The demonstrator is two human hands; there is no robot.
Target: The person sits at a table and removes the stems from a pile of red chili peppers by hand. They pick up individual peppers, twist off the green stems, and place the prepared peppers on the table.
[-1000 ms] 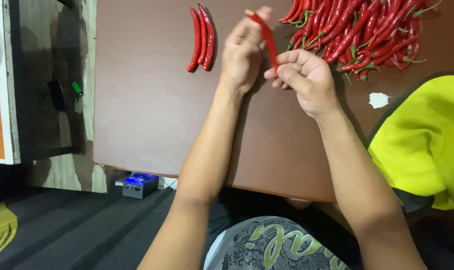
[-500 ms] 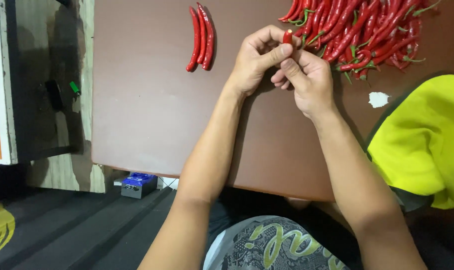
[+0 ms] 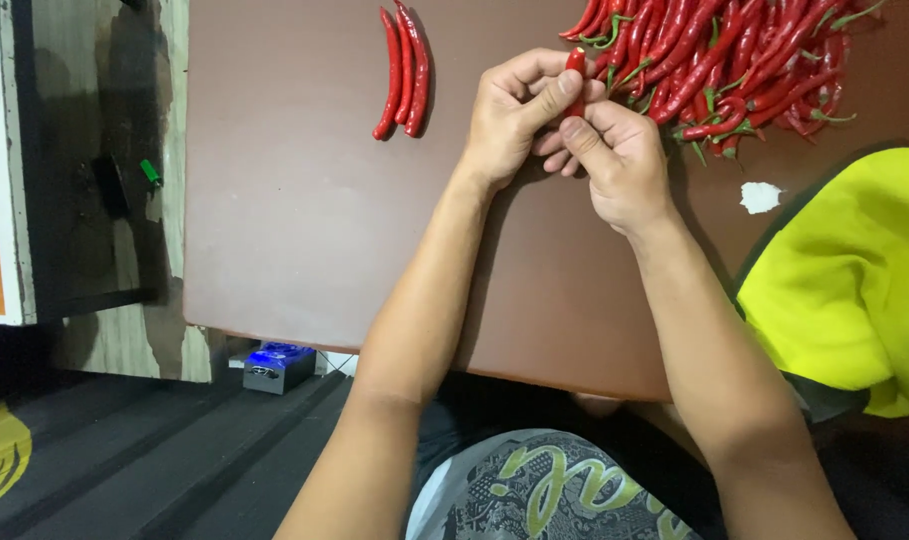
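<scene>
Plenty of open brown table [image 3: 304,220] left of the hands, all the way to the near edge. Only thing there is a small row of three red chillies [image 3: 402,70] up top. Far right is jammed: the big chilli pile [image 3: 734,60] touches the right hand [image 3: 619,160], and a yellow cloth [image 3: 844,280] covers the right corner, white scrap [image 3: 760,197] just beside it.

A brown worktop [image 3: 304,230] carries a small white scrap [image 3: 760,196] near its right edge. A bright yellow cloth [image 3: 844,280] overlaps the worktop's right edge. Below the worktop's near-left corner, a small blue box [image 3: 279,366] sits on the dark floor [image 3: 154,460].
</scene>
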